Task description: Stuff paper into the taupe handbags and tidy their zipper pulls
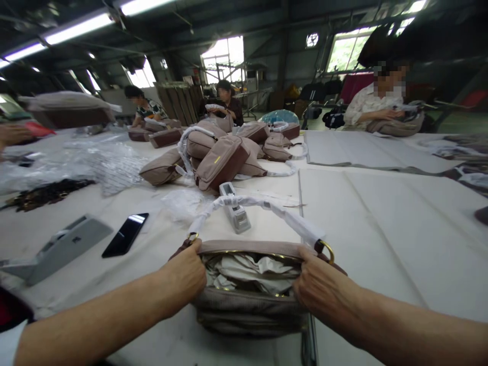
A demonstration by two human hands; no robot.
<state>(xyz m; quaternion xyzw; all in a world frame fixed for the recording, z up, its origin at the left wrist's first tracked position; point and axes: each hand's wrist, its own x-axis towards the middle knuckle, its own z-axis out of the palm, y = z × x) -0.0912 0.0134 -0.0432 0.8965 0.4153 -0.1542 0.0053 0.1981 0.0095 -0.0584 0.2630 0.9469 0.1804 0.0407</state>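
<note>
A taupe handbag (pixel 251 317) is right in front of me, its zipped top spread wide. Crumpled white stuffing paper (pixel 251 272) fills the opening. My left hand (pixel 186 269) grips the left end of the bag's mouth, fingers closed and partly inside. At the right end, my right hand (pixel 320 282) is closed on the bag's edge in the same way. The bag's handle (pixel 263 204), wrapped in white material, arches up beyond the opening between gold rings.
A grey tape dispenser (pixel 238 213) stands just past the handle. A phone (pixel 125 235) and a larger grey dispenser (pixel 72 241) lie left. Beyond are piled handbags (pixel 221 157), clear plastic wrapping (pixel 114 162) and dark straps (pixel 49 193). Several people work around the table (pixel 381 229).
</note>
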